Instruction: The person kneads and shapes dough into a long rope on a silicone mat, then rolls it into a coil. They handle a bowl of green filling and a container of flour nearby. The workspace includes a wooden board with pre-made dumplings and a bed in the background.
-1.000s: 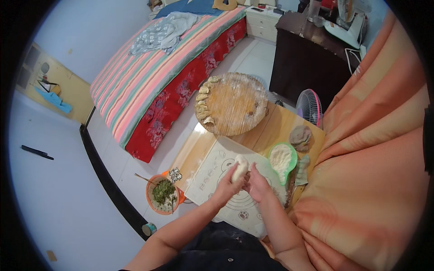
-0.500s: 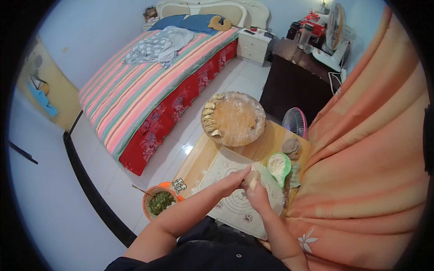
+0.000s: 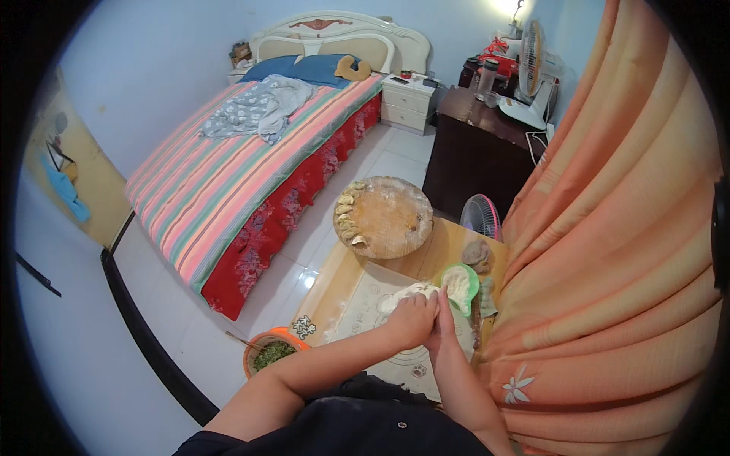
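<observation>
Bedroom floor, white tile; low wooden table (image 3: 426,254) in front of me, hard against the orange curtain (image 3: 608,251) on my right. Pale pastry mat (image 3: 365,311) covers the near part of the table. My left hand (image 3: 411,319) and right hand (image 3: 443,323) are pressed together over the mat, fingers curled shut around a small piece of white dough (image 3: 403,295) that shows just beyond my left knuckles; how much is inside the grip I cannot tell. Green bowl of flour (image 3: 459,286) sits just right of the hands, a grey-brown dough lump (image 3: 477,253) beyond it. Round wooden board (image 3: 382,216) at the far end, folded dumplings (image 3: 347,216) lined along its left rim. Orange bowl of chopped greens (image 3: 270,354) on the floor, left of the table. Striped bed (image 3: 251,159) fills the left; small pink-rimmed fan (image 3: 482,217) stands behind the table.
</observation>
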Motion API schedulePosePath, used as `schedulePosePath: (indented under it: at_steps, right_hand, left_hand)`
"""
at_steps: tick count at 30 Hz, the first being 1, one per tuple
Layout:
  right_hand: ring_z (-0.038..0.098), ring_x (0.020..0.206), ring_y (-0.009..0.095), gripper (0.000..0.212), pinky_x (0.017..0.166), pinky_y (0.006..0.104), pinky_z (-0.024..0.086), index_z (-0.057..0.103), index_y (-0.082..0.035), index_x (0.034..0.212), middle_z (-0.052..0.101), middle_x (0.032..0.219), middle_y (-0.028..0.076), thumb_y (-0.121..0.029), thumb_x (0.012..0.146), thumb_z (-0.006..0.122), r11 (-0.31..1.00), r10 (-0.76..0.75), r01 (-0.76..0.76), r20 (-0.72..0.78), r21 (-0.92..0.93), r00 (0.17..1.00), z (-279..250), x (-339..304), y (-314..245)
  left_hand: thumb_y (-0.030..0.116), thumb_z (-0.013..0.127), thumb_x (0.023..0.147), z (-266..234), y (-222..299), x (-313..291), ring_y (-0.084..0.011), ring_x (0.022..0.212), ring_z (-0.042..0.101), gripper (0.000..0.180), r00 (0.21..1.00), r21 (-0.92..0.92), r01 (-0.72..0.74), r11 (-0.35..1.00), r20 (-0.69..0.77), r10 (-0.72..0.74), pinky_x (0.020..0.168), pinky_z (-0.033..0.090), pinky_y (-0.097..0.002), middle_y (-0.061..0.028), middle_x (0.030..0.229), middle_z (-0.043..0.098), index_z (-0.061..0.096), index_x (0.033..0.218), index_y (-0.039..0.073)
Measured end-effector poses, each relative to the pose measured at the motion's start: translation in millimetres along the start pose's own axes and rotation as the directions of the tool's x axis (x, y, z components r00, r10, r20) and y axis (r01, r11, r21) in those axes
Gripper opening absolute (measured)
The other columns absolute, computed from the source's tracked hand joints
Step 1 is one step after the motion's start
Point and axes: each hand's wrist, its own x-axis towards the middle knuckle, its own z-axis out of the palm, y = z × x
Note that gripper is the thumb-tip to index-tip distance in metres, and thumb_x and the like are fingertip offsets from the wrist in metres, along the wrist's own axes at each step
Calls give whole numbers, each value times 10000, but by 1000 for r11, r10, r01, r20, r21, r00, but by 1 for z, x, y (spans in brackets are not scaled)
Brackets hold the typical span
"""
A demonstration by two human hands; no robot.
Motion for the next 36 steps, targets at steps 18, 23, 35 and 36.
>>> schedulePosePath:
  at_steps: [18, 23, 35, 36]
  right_hand:
    - [583, 880, 145, 360, 809, 292, 489, 530, -67, 1088, 596, 998, 46, -405, 969, 498, 941, -324, 318, -34, -119, 946, 25, 7, 9]
    - [579, 846, 155, 291, 764, 303, 496, 509, -43, 1097, 580, 947, 57, -305, 972, 531, 884, -455, 415, -194, -214, 869, 15, 18, 16]
    - [625, 814, 206, 330, 735, 318, 499, 539, 29, 1098, 631, 907, 112, -256, 934, 571, 397, -293, 359, 254, -845, 922, 15, -14, 12]
    - [633, 833, 220, 358, 759, 324, 499, 532, 43, 1112, 638, 927, 129, -262, 929, 577, 220, -251, 394, 338, -892, 907, 15, -20, 14]
  left_hand:
    - [455, 483, 927, 2, -25, -8, -466, 889, 610, 817, 935, -518, 293, 804, -20, -354, 766, 484, -497, -312, 1002, 619, 143, 1415, -106]
    - [457, 434, 947, 13, -18, -8, -468, 848, 618, 758, 915, -513, 330, 792, -34, -403, 722, 487, -502, -303, 938, 633, 168, 1423, -70]
    - [662, 220, 939, -15, -54, -2, -221, 1088, 556, 779, 902, -836, 410, -366, 430, 28, 970, 420, -361, -154, 1126, 616, 472, 1293, 15]
    - [660, 235, 939, -21, -56, 5, -212, 1055, 570, 760, 897, -803, 424, -420, 438, 68, 947, 439, -353, -139, 1105, 620, 490, 1268, 25]
